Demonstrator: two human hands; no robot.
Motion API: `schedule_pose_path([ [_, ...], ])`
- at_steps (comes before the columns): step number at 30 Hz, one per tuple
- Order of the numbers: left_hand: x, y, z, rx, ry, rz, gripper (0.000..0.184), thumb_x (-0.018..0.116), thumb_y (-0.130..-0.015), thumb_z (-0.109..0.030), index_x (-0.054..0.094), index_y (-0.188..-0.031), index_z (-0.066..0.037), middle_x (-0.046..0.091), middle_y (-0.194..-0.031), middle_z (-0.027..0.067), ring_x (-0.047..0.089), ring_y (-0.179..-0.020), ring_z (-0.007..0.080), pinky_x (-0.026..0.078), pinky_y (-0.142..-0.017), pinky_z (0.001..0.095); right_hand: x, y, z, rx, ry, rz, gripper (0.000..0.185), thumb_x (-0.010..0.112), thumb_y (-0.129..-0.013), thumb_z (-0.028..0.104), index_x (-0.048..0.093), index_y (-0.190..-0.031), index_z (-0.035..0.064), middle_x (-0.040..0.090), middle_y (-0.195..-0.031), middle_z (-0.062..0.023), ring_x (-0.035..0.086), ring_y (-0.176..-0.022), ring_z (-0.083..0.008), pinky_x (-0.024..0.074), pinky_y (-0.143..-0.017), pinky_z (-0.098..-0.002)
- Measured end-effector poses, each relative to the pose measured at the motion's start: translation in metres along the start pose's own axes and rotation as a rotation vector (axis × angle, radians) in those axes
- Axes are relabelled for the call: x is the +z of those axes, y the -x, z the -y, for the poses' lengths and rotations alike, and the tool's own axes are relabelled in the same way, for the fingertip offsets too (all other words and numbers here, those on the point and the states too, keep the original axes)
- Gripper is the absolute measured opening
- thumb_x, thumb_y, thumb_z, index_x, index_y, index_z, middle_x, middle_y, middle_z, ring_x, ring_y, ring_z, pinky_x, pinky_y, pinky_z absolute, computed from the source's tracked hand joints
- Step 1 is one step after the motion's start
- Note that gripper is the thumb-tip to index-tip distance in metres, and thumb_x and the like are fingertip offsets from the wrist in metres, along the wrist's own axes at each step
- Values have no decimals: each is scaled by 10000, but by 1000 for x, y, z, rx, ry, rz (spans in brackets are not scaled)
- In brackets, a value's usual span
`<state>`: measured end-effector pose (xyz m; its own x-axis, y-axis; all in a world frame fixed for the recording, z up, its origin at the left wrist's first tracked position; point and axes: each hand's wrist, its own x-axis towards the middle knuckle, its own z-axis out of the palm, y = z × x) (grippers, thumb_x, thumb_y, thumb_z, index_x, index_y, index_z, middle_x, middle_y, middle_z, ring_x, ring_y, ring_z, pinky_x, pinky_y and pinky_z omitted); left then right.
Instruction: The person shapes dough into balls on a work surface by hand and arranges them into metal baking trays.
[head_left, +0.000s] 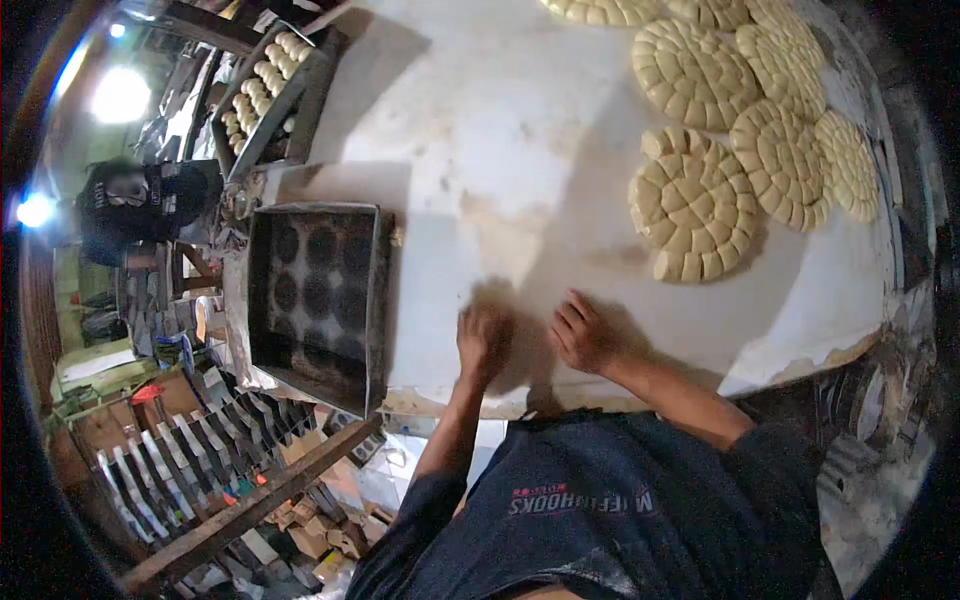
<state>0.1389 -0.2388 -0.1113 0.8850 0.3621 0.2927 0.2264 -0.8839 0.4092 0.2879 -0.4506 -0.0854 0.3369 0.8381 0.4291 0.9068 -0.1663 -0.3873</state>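
Observation:
My left hand (485, 337) is low over the pale tabletop (490, 220), near its front edge. Its fingers look curled under, and I cannot make out whether anything is inside them. A short gap to the right, my right hand (583, 335) rests at the table surface. Its fingers are bent but apart, pointing toward the left hand, with nothing visible in them. Beyond the right hand lies the closest round of cut dough (692, 203), a flat spiral scored into many pieces. Neither hand touches it.
Several more scored dough rounds (695, 75) overlap at the back right. A deep dark baking pan (378, 300) with round marks inside stands at the table's left edge. Behind it is a tray of dough balls (268, 85). A wooden beam (250, 505) crosses below left.

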Motion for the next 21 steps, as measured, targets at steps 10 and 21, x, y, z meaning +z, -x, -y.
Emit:
schedule_pose_path([
  [10, -40, -94, 5, -177, 209, -211, 197, 710, -688, -98, 619, -863, -94, 619, -864, 87, 564, -857, 329, 444, -819, 422, -9, -81, -22, 364, 41, -215, 123, 567, -786, 70, 518, -884, 15, 528, -865, -155, 522, -898, -373, 360, -1012, -525],
  [21, -159, 52, 18, -426, 590, 116, 353, 633, -855, -68, 569, -1201, -40, 605, -1145, 155, 601, -1044, 312, 480, -900, 367, -57, -35, 14, 771, -89, 298, 225, 577, -875, 191, 639, -929, -18, 663, -828, -194, 656, -767, -333, 513, -708, -385],
])
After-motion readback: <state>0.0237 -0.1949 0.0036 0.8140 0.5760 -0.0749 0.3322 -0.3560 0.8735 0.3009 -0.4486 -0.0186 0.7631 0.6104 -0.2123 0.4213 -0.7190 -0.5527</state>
